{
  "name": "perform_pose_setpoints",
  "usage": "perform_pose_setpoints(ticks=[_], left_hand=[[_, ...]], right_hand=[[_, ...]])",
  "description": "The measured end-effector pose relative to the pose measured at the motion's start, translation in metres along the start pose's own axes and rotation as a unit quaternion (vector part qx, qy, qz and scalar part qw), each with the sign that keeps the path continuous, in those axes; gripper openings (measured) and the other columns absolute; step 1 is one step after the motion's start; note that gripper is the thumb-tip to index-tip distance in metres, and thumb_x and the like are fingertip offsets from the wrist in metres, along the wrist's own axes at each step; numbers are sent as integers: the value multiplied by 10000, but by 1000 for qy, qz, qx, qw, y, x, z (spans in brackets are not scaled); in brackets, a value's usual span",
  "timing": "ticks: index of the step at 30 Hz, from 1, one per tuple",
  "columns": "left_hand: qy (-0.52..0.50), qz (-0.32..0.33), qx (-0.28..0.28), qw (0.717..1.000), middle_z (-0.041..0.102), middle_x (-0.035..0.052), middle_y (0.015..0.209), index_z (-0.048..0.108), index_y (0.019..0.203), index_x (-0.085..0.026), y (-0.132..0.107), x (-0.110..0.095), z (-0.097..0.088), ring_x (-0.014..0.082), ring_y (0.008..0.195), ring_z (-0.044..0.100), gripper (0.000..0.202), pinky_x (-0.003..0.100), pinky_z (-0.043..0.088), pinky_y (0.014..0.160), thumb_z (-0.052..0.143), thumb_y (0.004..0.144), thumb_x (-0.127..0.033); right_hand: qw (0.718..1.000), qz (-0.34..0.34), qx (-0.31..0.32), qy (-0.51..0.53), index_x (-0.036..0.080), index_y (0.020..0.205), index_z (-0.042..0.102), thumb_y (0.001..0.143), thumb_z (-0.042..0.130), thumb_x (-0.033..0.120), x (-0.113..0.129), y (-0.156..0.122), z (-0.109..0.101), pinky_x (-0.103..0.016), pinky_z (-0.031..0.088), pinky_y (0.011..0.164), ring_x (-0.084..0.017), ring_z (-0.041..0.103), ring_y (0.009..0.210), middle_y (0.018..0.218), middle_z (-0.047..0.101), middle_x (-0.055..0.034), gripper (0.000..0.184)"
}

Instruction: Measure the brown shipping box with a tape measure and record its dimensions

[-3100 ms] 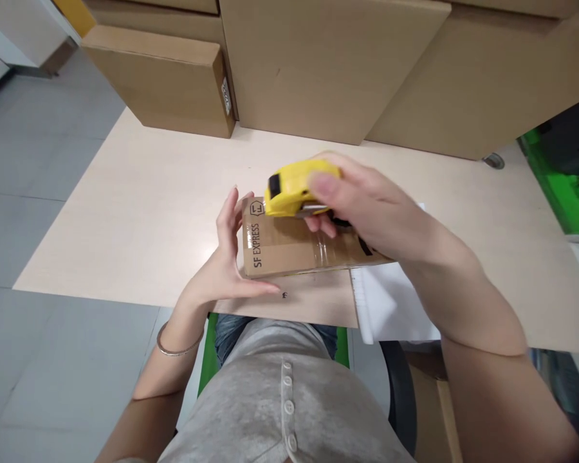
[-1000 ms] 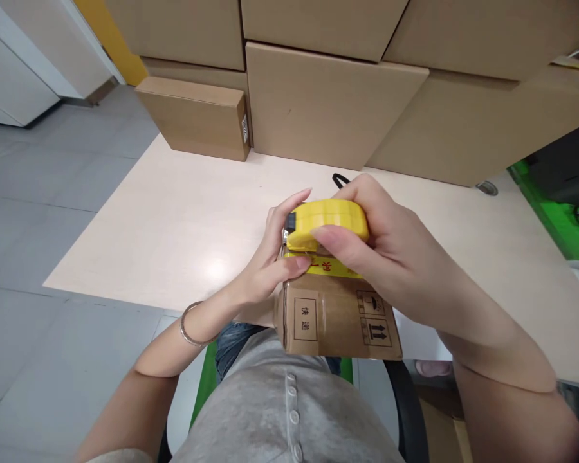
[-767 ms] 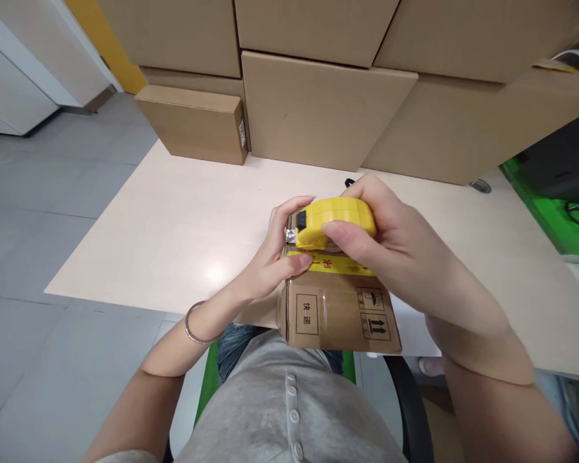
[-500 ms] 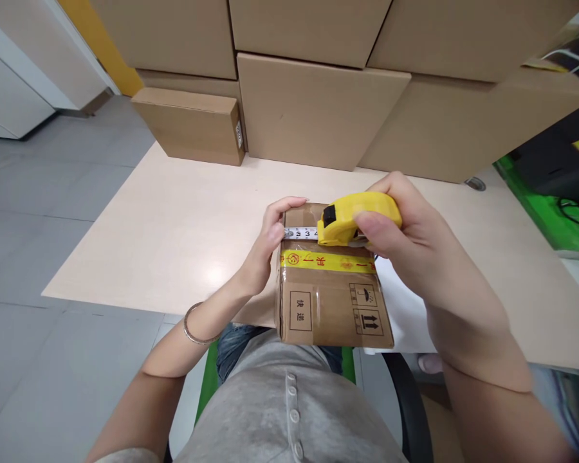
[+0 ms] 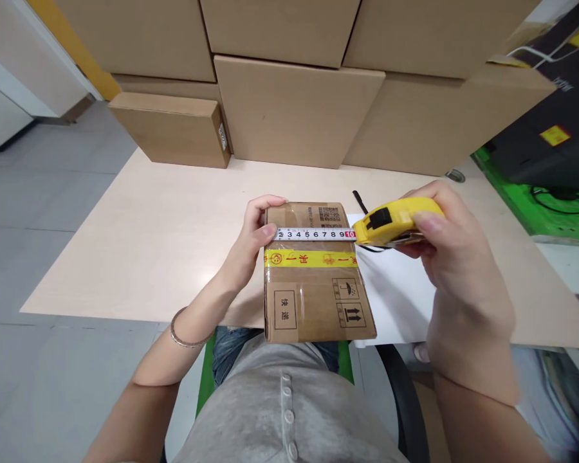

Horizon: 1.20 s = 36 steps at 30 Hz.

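A small cardboard box (image 5: 313, 302) with yellow printed tape lies in front of me at the table's near edge. Across its top runs the white blade (image 5: 313, 235) of a tape measure, drawn out to about the red 10 mark. My left hand (image 5: 251, 247) grips the box's left side, its thumb pressing the blade's end down at the edge. The yellow tape measure case (image 5: 400, 220) is held in my right hand (image 5: 444, 231), just past the box's right edge. A black strap (image 5: 359, 202) shows behind the case.
White paper (image 5: 398, 302) lies on the pale table (image 5: 125, 251) right of the box. Large cartons (image 5: 299, 112) stand stacked along the back, with a flatter carton (image 5: 168, 132) at the left. A black machine (image 5: 535, 128) sits on a green surface at the right.
My right hand has pulled the tape measure case to the right, so more blade shows, from about 4 to about 10. A printed code on the box is now uncovered. The view has shifted slightly.
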<state>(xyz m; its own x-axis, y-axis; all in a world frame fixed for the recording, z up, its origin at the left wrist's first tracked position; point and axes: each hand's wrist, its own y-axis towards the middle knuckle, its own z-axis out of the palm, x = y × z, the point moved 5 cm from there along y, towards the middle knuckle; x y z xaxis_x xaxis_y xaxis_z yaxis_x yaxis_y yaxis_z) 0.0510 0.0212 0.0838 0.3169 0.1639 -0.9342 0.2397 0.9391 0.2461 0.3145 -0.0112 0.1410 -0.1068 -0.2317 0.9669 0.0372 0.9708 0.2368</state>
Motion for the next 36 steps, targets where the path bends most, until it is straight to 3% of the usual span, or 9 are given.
perform_pose_setpoints(ticks=[10,16,19,22,25,28,31,34,36], left_hand=[[-47,-32,1,998,631,13,1217,564,1204,-314,-4,0,4,261,1093,678,363,438,607,947,683,891,-453],[-28,-24,3,999,641,25,1232,573,1213,-314,-2,-1,1,272,1105,676,383,441,612,955,688,884,-472],[-13,-14,11,1000,640,26,1281,592,1245,-320,1,2,0,279,1159,675,408,446,602,991,690,893,-503],[11,-6,13,1000,630,35,1400,587,1340,-333,0,7,-2,312,1340,621,525,494,528,1154,701,898,-592],[27,-8,40,999,535,57,1605,505,1479,-350,-8,13,-4,359,1571,440,729,560,400,1296,739,867,-667],[38,-10,69,997,403,62,1743,424,1579,-364,-21,16,-3,387,1656,313,908,594,345,1338,834,809,-615],[-8,-29,28,999,386,30,1772,423,1619,-370,-34,9,-2,385,1669,302,896,594,310,1365,811,833,-556],[-71,-50,-52,995,368,-32,1785,367,1668,-396,-40,-5,-5,380,1659,340,883,579,353,1353,738,869,-450],[-106,-71,-108,986,471,-30,1728,316,1696,-399,-42,-13,-13,379,1607,440,887,558,426,1310,690,891,-379]], right_hand=[[999,-41,-2,21,298,876,642,887,809,534,-11,4,5,-313,303,441,-158,428,550,733,562,0,288],[999,-48,8,-19,273,869,623,935,772,532,10,3,8,-306,338,501,-147,430,597,750,547,13,306],[995,-74,34,-53,267,882,614,967,750,516,28,9,28,-304,384,565,-150,461,639,771,565,20,296],[989,-82,103,-68,260,856,599,950,778,528,37,19,60,-290,421,605,-155,504,672,772,580,25,336],[984,-70,161,-39,258,818,572,884,850,530,41,25,88,-299,484,651,-168,548,694,749,584,30,394],[979,-69,190,-18,255,814,563,877,838,579,44,26,103,-295,511,653,-163,577,707,741,581,33,430],[984,-60,165,31,250,868,597,953,725,643,45,30,103,-257,473,554,-135,569,687,802,590,21,423],[986,-45,87,137,266,973,673,997,619,689,46,40,91,-261,322,410,-140,530,643,858,613,-10,427],[980,-22,48,190,283,966,700,1007,612,660,44,46,84,-285,254,398,-149,492,605,800,592,-20,390]])
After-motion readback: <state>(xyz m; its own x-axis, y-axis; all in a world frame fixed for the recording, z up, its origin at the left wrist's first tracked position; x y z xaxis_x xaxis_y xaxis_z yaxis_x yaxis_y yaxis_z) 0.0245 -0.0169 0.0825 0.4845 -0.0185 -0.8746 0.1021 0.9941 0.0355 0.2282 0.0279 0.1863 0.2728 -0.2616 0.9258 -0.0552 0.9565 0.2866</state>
